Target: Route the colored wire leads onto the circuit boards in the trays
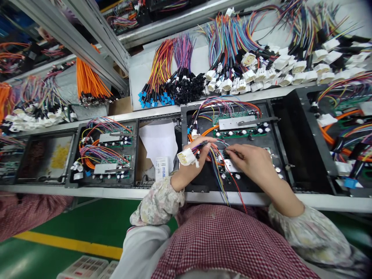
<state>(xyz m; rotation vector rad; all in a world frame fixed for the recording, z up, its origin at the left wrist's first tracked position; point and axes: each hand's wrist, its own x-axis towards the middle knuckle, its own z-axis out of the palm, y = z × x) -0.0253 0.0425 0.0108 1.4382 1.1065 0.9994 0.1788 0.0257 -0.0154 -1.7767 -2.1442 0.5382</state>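
My left hand point(190, 164) is closed around a wiring harness near its white connector point(187, 157), which sticks out past the wrist side of the hand. The loose multicoloured wires point(221, 176) of this harness hang down over the tray's front edge. My right hand point(254, 162) pinches a thin wire over the lower circuit board; its end is hidden by the fingers. That lower board lies partly under both hands. Just beyond them, the upper circuit board point(242, 132), with a metal heat sink and wires attached, sits in the same black tray point(200, 186).
Bundles of harnesses with white connectors point(228, 84), blue connectors point(155, 101) and orange cables point(90, 79) lie on the shelf behind. Left of my tray are a white paper sheet point(159, 141), a small box point(162, 168) and another loaded tray point(68, 176). A co-worker's checked garment point(31, 213) shows at left.
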